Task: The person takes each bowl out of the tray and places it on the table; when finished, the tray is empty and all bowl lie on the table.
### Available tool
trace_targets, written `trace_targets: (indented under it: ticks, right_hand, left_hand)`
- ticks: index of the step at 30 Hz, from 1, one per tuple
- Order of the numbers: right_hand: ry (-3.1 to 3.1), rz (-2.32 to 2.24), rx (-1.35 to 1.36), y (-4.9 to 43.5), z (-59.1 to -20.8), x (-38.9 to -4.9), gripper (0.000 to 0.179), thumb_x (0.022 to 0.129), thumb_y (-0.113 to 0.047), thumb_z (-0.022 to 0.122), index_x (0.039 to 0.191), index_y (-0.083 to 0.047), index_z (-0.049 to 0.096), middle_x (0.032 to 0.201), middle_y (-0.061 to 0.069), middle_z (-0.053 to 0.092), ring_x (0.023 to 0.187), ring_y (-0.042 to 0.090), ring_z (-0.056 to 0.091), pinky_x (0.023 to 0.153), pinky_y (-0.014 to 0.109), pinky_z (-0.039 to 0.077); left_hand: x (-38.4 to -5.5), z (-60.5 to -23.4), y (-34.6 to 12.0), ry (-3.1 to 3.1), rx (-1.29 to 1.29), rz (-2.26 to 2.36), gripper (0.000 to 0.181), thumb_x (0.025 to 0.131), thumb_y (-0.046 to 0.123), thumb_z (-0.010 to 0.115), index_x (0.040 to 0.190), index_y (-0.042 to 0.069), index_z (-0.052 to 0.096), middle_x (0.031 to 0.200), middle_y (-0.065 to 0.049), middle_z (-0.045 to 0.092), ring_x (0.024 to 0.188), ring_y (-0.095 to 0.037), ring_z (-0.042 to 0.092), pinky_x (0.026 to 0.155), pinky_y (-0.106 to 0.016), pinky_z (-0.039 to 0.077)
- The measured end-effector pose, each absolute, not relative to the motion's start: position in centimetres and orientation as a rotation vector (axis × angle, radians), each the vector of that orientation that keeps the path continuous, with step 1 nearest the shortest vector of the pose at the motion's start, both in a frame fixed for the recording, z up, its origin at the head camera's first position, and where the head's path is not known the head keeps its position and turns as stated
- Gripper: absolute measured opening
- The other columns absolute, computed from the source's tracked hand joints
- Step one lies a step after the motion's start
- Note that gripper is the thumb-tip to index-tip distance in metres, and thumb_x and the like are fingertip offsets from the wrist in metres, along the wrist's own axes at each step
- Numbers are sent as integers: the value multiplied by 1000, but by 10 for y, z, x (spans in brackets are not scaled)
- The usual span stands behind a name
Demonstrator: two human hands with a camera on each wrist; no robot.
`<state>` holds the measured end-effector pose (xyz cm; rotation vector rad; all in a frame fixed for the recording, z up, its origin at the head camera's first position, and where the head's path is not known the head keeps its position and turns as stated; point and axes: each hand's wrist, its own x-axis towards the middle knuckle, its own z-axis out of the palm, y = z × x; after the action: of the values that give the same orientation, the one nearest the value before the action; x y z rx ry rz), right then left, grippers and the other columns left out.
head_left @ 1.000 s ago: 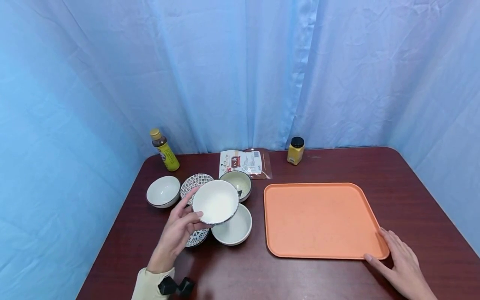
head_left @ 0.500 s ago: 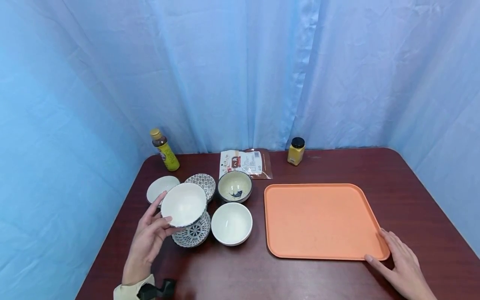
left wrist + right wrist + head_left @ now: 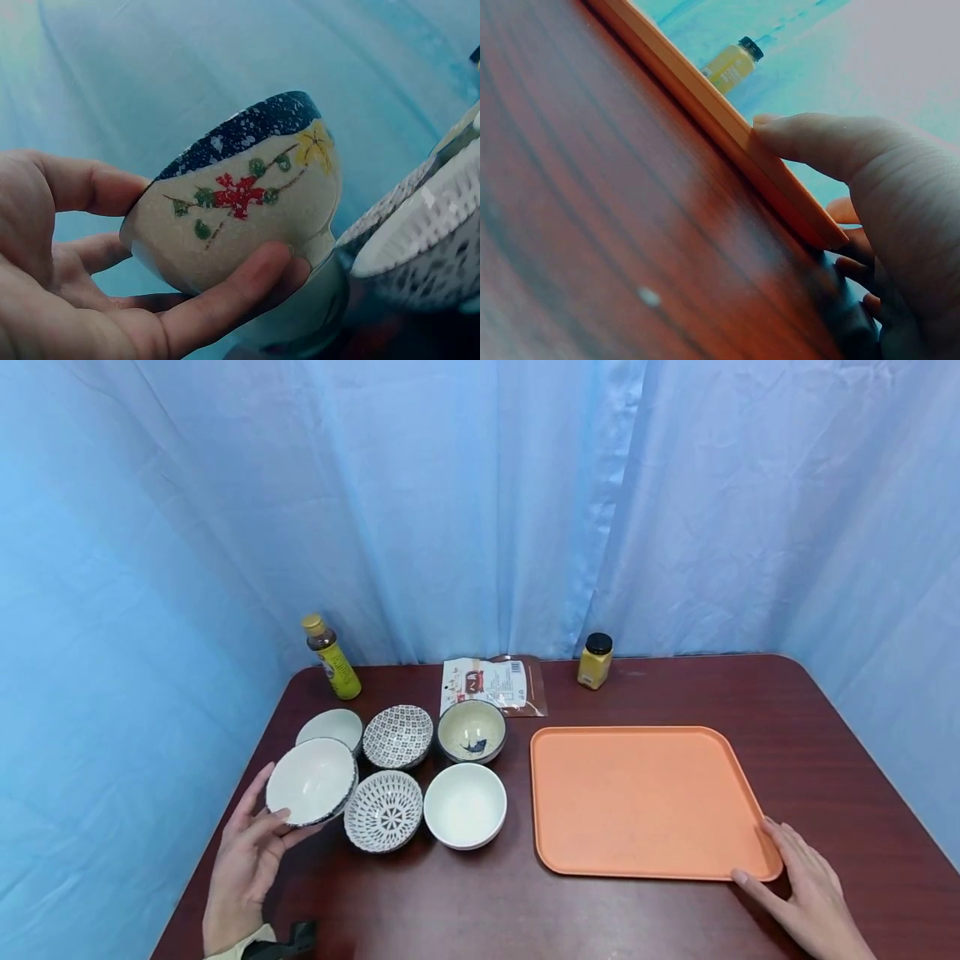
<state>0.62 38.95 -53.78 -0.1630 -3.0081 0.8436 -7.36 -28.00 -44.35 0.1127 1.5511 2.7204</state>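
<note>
My left hand (image 3: pixel 243 864) holds a flower-painted bowl (image 3: pixel 311 781) tilted above the table's left side. The thumb lies at its rim and the other fingers support its outer wall. Red and yellow flowers and a speckled dark blue band show on the bowl (image 3: pixel 247 187) in the left wrist view. Behind it, a pale bowl (image 3: pixel 330 727) is partly hidden. At the near right corner of an orange tray (image 3: pixel 637 802), my right hand (image 3: pixel 806 889) grips the rim, thumb on the near edge and fingers along the right side. That thumb (image 3: pixel 802 139) touches the tray's edge in the right wrist view.
Two patterned bowls (image 3: pixel 397 737), a bowl with a blue motif (image 3: pixel 471 731) and a plain white bowl (image 3: pixel 465 806) stand left of the tray. Farther back are a yellow-capped bottle (image 3: pixel 333 660), a printed packet (image 3: pixel 495 685) and a black-lidded jar (image 3: pixel 596 662).
My left hand has carried the flower-painted bowl leftward and slightly nearer, uncovering the patterned bowls and now partly covering the pale bowl. The right hand stays at the tray's corner.
</note>
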Motion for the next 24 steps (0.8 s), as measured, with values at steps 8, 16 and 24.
trace_targets:
  ticks: [8, 16, 24]
  right_hand:
    - [-3024, 839, -189, 389, -536, 6, 91, 98, -47, 58, 157, 5, 15, 154, 43, 21, 146, 60, 9, 106, 81, 7]
    - [-3039, 828, -204, 390, -536, 4, 91, 98, -49, 57, 157, 6, 15, 154, 44, 20, 144, 61, 11, 104, 81, 10]
    - [-3043, 825, -203, 389, -535, 3, 92, 98, -49, 57, 157, 6, 15, 154, 43, 20, 144, 61, 11, 105, 81, 10]
  left_hand:
    - [-70, -456, -300, 1614, -134, 2709, 71, 97, -15, 40, 153, 28, 37, 137, -4, 28, 104, -18, 70, 77, -41, 64]
    - [-67, -470, -307, 1581, -242, 2691, 69, 97, -14, 41, 149, 32, 41, 136, -1, 28, 102, -19, 71, 77, -40, 64]
    - [-64, -482, -306, 1581, -344, 2644, 69, 98, -11, 42, 148, 35, 37, 135, 2, 29, 101, -18, 72, 79, -40, 63]
